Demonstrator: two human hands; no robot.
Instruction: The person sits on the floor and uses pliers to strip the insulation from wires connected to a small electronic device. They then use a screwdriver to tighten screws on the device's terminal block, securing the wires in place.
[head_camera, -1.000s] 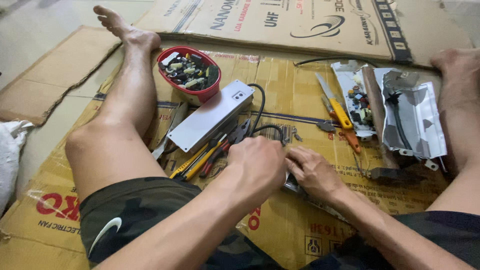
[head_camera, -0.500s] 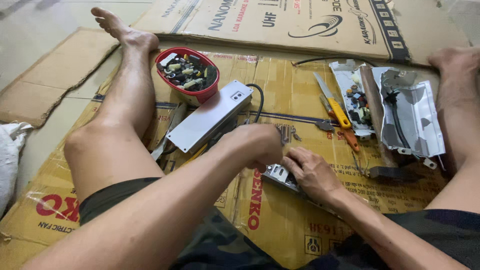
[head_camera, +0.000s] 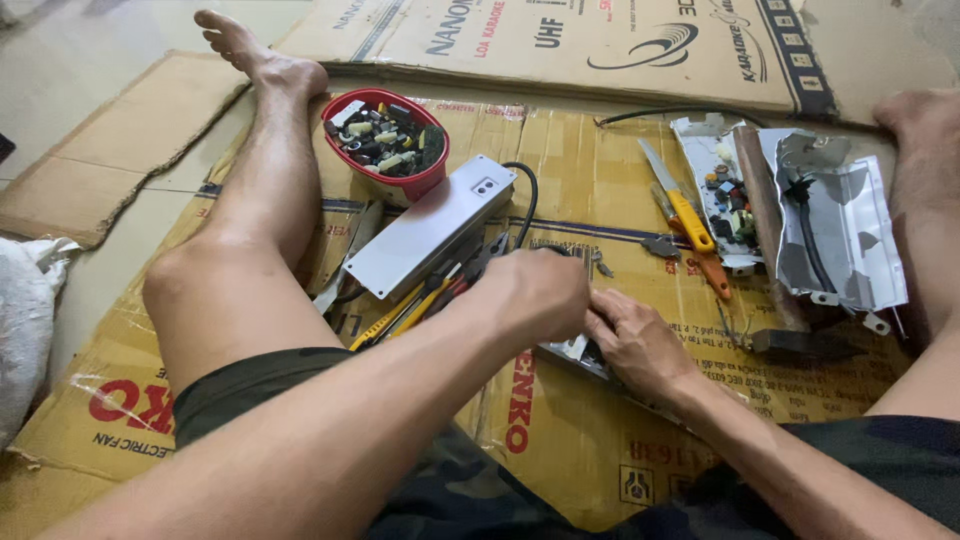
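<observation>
Both hands bear on one metal part lying on the cardboard between the legs: left hand curled over it, right hand pressing its edge; exact grip cannot be told, as the hands hide it. One grey box, one red bowl of small parts, one yellow-handled knife, one circuit board, one metal cover lie around.

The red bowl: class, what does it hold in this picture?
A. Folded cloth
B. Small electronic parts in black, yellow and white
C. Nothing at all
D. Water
B: the red bowl, standing on the cardboard beside the person's outstretched leg, is heaped with small black, yellow and whitish electronic parts.
</observation>
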